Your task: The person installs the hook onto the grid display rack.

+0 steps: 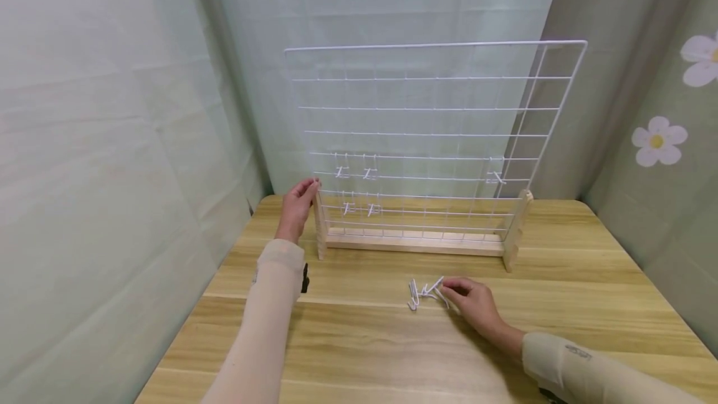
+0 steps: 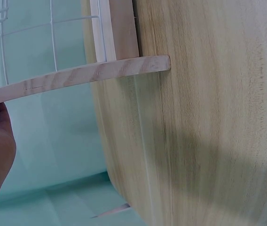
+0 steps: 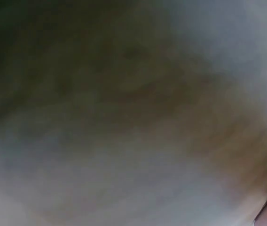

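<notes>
A white wire grid panel (image 1: pixel 432 109) stands upright in a wooden base (image 1: pixel 415 243). My left hand (image 1: pixel 297 207) grips the top of the base's left wooden upright (image 1: pixel 321 226); in the left wrist view its fingers are partly hidden by that upright (image 2: pixel 77 76). Several white wire hooks (image 1: pixel 424 292) lie in a small tangled pile on the table before the rack. With thumb and fingertips, my right hand (image 1: pixel 475 305) pinches a hook at the right side of this pile. The right wrist view is dark and blurred.
Several white hooks hang on the grid: two pairs at the left, such as an upper hook (image 1: pixel 341 171) and a lower hook (image 1: pixel 349 207), and a single hook (image 1: pixel 496 177) at the right. The wooden table (image 1: pixel 359 335) meets pale green curtains (image 1: pixel 140 142) around its edges.
</notes>
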`<action>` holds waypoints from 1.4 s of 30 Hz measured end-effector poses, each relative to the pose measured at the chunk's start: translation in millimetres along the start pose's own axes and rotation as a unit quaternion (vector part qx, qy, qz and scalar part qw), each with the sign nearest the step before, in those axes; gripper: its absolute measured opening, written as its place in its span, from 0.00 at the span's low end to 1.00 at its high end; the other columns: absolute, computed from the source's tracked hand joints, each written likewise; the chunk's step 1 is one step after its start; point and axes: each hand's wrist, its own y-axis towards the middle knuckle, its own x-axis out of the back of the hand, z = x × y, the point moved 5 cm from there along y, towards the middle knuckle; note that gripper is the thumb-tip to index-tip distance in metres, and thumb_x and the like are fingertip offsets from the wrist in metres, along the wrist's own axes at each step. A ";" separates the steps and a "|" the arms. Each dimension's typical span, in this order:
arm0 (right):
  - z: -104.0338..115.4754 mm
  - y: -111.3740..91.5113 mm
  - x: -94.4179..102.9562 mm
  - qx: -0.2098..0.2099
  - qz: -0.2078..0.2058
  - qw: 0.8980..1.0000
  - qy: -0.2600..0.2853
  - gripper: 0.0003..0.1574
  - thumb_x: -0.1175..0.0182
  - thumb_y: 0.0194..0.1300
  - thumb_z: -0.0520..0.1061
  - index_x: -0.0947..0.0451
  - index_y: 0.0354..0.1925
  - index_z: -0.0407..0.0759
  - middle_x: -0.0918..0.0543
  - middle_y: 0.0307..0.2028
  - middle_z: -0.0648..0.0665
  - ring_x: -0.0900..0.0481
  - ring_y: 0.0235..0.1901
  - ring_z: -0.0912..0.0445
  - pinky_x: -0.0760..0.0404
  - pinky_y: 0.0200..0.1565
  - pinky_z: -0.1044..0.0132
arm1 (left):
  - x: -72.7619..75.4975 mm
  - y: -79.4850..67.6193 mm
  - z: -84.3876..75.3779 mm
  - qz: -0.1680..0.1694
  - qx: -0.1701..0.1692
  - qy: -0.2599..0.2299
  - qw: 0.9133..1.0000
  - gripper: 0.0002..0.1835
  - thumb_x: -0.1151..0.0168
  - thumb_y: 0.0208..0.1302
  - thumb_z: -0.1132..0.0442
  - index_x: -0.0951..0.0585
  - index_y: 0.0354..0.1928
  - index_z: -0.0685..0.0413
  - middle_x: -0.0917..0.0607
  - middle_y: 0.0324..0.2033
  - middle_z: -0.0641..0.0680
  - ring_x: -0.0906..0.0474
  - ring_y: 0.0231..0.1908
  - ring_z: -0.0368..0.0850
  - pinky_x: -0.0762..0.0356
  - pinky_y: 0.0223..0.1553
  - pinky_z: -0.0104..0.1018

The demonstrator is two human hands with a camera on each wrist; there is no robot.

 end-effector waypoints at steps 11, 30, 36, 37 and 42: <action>1.5 -0.6 -3.9 0.030 0.007 0.999 -0.023 0.06 0.27 0.57 0.36 0.13 0.36 0.40 0.12 0.37 0.45 0.17 0.40 0.58 0.20 0.41 0.71 | 0.2 -2.2 -1.0 0.000 0.004 0.009 1.000 0.25 0.45 0.74 0.50 0.26 0.64 0.57 0.24 0.64 0.52 0.31 0.63 0.47 0.36 0.66 0.41; 7.3 0.1 -9.9 0.120 -0.015 0.988 -0.101 0.06 0.25 0.52 0.34 0.12 0.28 0.43 0.16 0.31 0.53 0.19 0.36 0.57 0.21 0.39 0.67 | 0.3 -1.8 -1.6 -0.001 0.000 0.011 1.000 0.25 0.45 0.74 0.51 0.26 0.64 0.58 0.24 0.64 0.53 0.31 0.63 0.47 0.36 0.66 0.40; 7.5 2.3 -12.6 0.117 -0.028 0.985 -0.122 0.06 0.24 0.50 0.36 0.12 0.27 0.45 0.17 0.30 0.55 0.20 0.34 0.56 0.22 0.38 0.65 | 0.2 -1.7 -0.7 0.001 0.000 0.012 1.000 0.24 0.44 0.74 0.51 0.25 0.64 0.57 0.24 0.64 0.53 0.30 0.63 0.47 0.36 0.66 0.40; 7.5 2.6 -12.9 0.117 -0.031 0.985 -0.125 0.06 0.24 0.50 0.36 0.12 0.26 0.45 0.17 0.29 0.55 0.20 0.34 0.56 0.22 0.38 0.65 | 0.2 -2.0 -0.6 0.001 0.001 0.012 1.000 0.24 0.44 0.74 0.51 0.25 0.64 0.57 0.24 0.64 0.53 0.30 0.62 0.47 0.36 0.66 0.40; 6.8 5.2 -15.2 0.114 -0.035 0.984 -0.133 0.07 0.23 0.49 0.38 0.12 0.25 0.46 0.16 0.28 0.55 0.20 0.34 0.55 0.22 0.39 0.63 | -0.1 -2.6 -1.0 0.003 0.005 0.012 1.000 0.26 0.44 0.73 0.50 0.26 0.65 0.58 0.24 0.64 0.53 0.31 0.63 0.47 0.36 0.67 0.40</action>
